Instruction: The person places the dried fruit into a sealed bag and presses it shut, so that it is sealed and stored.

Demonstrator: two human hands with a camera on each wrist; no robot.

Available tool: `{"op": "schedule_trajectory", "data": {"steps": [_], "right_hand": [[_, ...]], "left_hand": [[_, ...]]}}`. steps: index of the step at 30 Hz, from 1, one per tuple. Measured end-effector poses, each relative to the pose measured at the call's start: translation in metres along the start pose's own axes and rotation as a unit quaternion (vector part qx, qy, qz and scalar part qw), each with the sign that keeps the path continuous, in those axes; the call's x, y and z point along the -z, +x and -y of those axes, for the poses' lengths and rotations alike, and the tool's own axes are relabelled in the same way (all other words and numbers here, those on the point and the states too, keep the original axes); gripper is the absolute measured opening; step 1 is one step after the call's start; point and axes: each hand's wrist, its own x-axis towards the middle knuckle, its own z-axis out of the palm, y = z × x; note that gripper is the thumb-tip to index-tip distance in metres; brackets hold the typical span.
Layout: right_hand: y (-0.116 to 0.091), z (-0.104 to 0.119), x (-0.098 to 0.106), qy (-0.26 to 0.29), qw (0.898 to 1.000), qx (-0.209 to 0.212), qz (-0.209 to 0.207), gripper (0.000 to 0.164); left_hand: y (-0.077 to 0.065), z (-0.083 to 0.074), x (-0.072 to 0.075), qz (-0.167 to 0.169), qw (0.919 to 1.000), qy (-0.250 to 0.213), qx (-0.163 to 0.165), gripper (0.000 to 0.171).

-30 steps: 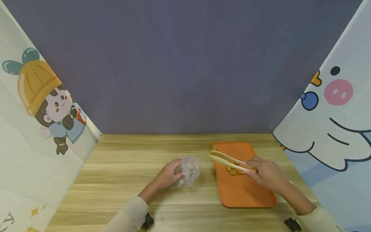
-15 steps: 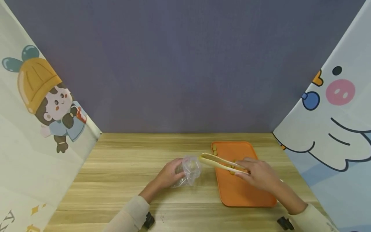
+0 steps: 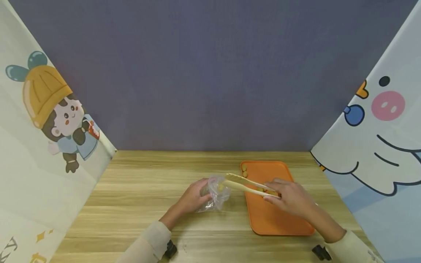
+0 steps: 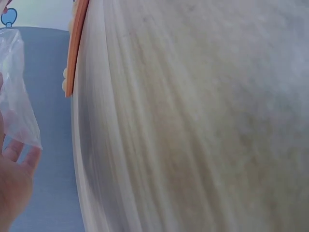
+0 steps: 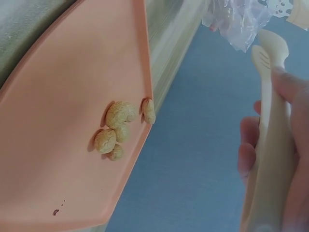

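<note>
My left hand [image 3: 190, 198] grips a clear plastic bag [image 3: 213, 201], its mouth facing right. Fingers wrap round the bag's side, and its thin film shows at the edge of the left wrist view. In my right hand [image 3: 291, 199] is a pair of cream tongs [image 3: 244, 187], held between thumb and fingers. The tips reach the bag's mouth, where a small yellowish piece shows. Small round tan pieces [image 5: 116, 115], like cookies, lie on an orange tray [image 3: 279, 223]; the right hand and tongs partly hide those in the middle.
Two or so more tan pieces [image 3: 244, 170] sit at the tray's far left corner. The wood-grain table [image 3: 158, 168] extends left and in front of the bag. A dark panel [image 3: 210, 76] stands behind, with printed cloth walls at both sides.
My right hand has moved the tongs left from over the tray, bringing their tips to the bag's mouth. The left hand and bag have stayed nearly still.
</note>
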Motion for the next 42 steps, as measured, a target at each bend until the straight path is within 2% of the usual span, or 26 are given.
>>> {"op": "schedule_trajectory", "data": {"steps": [7, 15, 19, 26, 42], "right_hand": [[-0.001, 0.000, 0.003, 0.009, 1.000, -0.003, -0.012, 0.039], [-0.005, -0.008, 0.002, 0.005, 0.999, 0.003, -0.032, 0.040], [-0.008, -0.013, 0.004, 0.002, 1.000, -0.003, -0.029, 0.040], [-0.013, -0.024, 0.005, -0.007, 0.999, -0.016, -0.028, 0.042], [-0.033, -0.053, 0.006, -0.031, 0.998, -0.054, -0.020, 0.043]], "left_hand": [[0.000, -0.001, 0.001, -0.005, 0.9997, -0.020, 0.010, 0.057], [0.000, 0.002, 0.000, -0.015, 0.9997, -0.016, 0.007, 0.056], [0.000, 0.002, 0.000, -0.010, 0.9996, -0.022, 0.014, 0.058], [0.001, 0.001, 0.001, -0.012, 0.9996, -0.025, 0.002, 0.058], [0.001, 0.001, 0.001, -0.008, 0.9995, -0.027, 0.013, 0.059]]}}
